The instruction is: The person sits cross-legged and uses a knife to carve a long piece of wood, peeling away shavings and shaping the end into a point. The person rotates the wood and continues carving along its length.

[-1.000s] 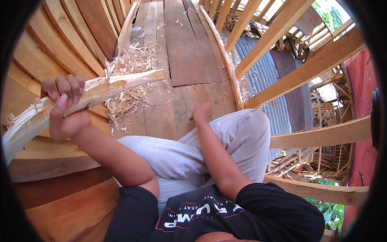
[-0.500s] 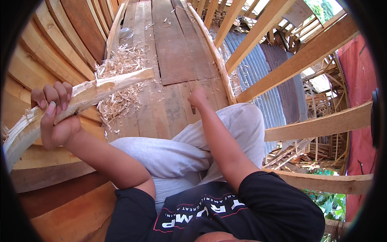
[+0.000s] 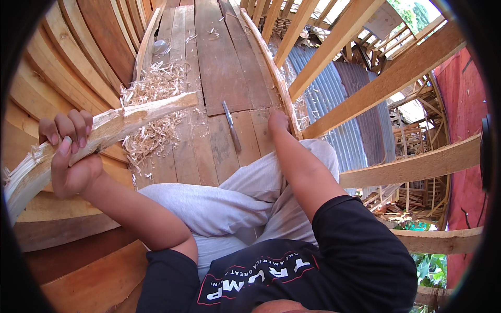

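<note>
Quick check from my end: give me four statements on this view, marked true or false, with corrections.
1. The left hand grips a long, pale, curved timber. True.
2. The right hand grips the slim, dark, elongated tool. False: the tool lies on brown plank flooring.
3. Curly, cream-coloured wood shavings are heaped left of the tool. True.
4. The red, fabric-like sheet is at the picture's left. False: it is at the right.

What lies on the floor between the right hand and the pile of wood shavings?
In the head view, a narrow knife-like tool lies on the wooden planks between the right hand and the shavings pile, touching neither.
</note>
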Demonstrator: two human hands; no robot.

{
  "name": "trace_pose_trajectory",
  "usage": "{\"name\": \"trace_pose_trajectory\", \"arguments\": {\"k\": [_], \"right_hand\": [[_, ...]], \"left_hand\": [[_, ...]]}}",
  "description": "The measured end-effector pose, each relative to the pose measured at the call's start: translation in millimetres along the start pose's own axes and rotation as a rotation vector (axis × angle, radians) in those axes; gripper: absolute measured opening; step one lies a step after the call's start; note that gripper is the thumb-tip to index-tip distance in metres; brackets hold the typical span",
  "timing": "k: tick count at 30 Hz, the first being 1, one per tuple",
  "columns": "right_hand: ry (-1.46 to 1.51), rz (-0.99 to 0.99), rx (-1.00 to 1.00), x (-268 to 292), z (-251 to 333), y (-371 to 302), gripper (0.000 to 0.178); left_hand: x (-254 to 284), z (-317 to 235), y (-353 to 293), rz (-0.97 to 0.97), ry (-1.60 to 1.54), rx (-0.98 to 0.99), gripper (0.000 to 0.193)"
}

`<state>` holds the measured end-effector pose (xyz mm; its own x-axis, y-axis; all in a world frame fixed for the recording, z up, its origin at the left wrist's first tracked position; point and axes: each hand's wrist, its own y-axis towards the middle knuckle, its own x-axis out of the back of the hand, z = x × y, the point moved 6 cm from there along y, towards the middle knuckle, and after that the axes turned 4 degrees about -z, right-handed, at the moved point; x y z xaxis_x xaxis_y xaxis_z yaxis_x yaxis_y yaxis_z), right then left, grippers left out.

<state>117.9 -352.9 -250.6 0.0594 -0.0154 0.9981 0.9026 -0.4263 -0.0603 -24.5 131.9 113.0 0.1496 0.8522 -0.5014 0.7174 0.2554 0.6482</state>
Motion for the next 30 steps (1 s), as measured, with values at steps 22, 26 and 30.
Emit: {"name": "trace_pose_trajectory", "arguments": {"k": [22,26,30], "right_hand": [[0.342,0.303,0.137,53.6,17.0,32.9,0.029],[0.31,0.476,0.267,51.6,45.7,-16.4,0.048],[0.213,0.525,0.426,47.8,97.7,-64.7,0.056]], "left_hand": [[-2.6,5.3,-0.7,-0.006,0.05,0.004,0.025],[0.0,9.2,0.6,-0.021,0.054,0.015,0.025],[-1.6,12.1,0.5,-0.018,0.076,0.017,0.025]]}}
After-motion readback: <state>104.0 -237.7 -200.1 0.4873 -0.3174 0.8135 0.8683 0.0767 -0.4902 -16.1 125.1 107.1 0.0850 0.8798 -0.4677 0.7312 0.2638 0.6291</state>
